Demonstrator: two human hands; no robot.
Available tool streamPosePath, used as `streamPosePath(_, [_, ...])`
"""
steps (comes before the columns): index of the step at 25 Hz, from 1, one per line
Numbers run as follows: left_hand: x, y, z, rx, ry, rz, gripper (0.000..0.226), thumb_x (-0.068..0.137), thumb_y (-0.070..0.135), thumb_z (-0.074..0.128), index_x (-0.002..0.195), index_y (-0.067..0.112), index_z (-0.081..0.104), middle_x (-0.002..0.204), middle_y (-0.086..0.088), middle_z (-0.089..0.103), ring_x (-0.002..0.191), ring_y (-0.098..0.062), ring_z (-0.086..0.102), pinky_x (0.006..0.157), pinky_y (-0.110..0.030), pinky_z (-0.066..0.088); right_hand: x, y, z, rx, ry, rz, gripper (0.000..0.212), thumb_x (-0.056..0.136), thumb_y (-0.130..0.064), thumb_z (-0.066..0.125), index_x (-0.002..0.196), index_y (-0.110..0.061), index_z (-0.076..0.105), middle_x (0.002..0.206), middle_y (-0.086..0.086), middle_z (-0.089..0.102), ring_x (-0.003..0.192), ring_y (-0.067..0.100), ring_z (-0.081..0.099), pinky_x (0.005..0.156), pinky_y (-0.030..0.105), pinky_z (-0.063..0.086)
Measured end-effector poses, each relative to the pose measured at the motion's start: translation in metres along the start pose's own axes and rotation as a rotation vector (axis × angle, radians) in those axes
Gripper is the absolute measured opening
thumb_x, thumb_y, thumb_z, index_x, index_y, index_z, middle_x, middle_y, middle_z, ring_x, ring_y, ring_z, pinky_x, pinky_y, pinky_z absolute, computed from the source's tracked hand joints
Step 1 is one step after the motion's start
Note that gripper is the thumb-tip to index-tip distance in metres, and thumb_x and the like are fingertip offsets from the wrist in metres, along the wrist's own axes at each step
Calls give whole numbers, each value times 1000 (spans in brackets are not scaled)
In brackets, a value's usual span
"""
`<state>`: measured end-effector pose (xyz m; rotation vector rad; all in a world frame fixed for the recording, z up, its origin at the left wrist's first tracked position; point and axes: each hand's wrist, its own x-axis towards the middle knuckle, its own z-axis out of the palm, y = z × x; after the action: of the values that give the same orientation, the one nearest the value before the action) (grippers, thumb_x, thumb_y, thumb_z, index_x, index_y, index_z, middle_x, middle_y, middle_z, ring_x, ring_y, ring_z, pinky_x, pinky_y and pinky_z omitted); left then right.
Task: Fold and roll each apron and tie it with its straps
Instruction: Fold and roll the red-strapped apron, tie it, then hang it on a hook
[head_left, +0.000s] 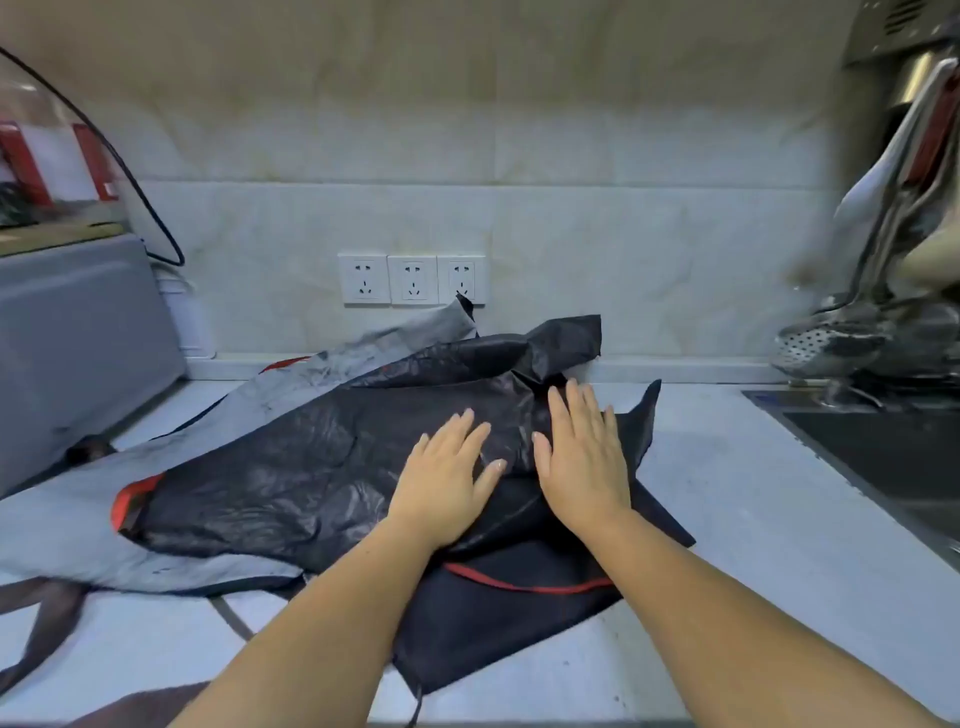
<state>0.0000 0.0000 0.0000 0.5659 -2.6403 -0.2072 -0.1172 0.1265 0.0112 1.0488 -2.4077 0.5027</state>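
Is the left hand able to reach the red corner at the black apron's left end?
Probably yes: the left hand lies flat on the black apron, and nothing stands between it and the red corner.

- No text, label, brand, number or sign can be read anywhere in the view.
- The red and white box (31, 156) at the far left edge is too blurred to tell whether it carries any print.
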Motion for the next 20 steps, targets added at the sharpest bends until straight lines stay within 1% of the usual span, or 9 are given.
streamPosePath(2, [-11, 7, -9, -49, -222, 10, 64, 95, 65, 31, 147, 28, 41, 161, 3, 24, 148, -14, 19, 119, -39, 19, -8, 3, -15, 17, 12, 88, 53, 99, -23, 41, 150, -15, 30, 159, 14, 19, 148, 30, 11, 120, 47, 12])
streamPosePath(5, [-14, 14, -17, -104, -461, -2, 71, 80, 72, 55, 139, 32, 51, 155, 7, 33, 142, -15, 32, 116, -37, 27, -9, 20, -32, -16, -188, 106, 55, 93, -8, 44, 145, -26, 37, 159, 12, 12, 148, 31, 1, 121, 47, 6])
streamPosePath(10, [3, 18, -25, -131, -495, 0, 25, 89, 25, 60, 113, 24, 70, 119, 2, 67, 113, -18, 58, 96, -28, 45, 4, 43, -40, -239, -447, 66, 54, 91, -10, 43, 138, -35, 47, 160, 13, 6, 147, 35, -7, 120, 51, 0])
streamPosePath(11, [8, 18, -30, -200, -533, -68, 22, 88, 19, 60, 106, 20, 72, 111, 0, 70, 106, -19, 61, 92, -27, 47, 9, 45, -40, -272, -494, 44, 46, 91, -13, 43, 130, -32, 56, 159, 12, 14, 148, 34, -2, 119, 51, 0])
streamPosePath(13, [19, 12, -45, -439, -632, -272, 26, 79, 16, 65, 103, 10, 72, 104, -9, 73, 97, -27, 66, 88, -32, 52, 22, 44, -47, -276, -572, 31, 32, 86, -19, 42, 104, -24, 68, 137, 8, 51, 135, 29, 35, 117, 48, 15])
streamPosePath(15, [31, 5, -63, -671, -733, -485, 27, 73, 19, 68, 97, 7, 72, 93, -13, 74, 82, -32, 69, 78, -34, 56, 38, 40, -62, -155, -563, 80, 18, 79, -20, 44, 80, -19, 62, 98, 4, 65, 92, 26, 55, 86, 34, 41])
streamPosePath(16, [36, 4, -72, -685, -754, -505, 19, 76, 21, 68, 90, 8, 72, 87, -11, 73, 76, -29, 67, 73, -30, 54, 47, 40, -67, -115, -537, 115, 14, 77, -20, 45, 75, -19, 59, 89, 3, 63, 82, 26, 54, 71, 29, 39])
streamPosePath(18, [49, -5, -77, -418, -686, -391, 14, 85, 27, 65, 88, 14, 69, 95, -4, 70, 84, -24, 63, 78, -28, 49, 64, 43, -69, -155, -513, 116, 15, 80, -23, 46, 83, -22, 61, 94, 1, 61, 88, 26, 53, 73, 30, 39])
streamPosePath(20, [51, -8, -66, 38, -512, -258, 25, 92, 31, 58, 110, 14, 64, 118, -5, 64, 108, -26, 58, 91, -34, 43, 68, 50, -58, -310, -584, 110, 26, 88, -32, 46, 111, -26, 59, 119, 3, 58, 115, 28, 46, 102, 49, 33])
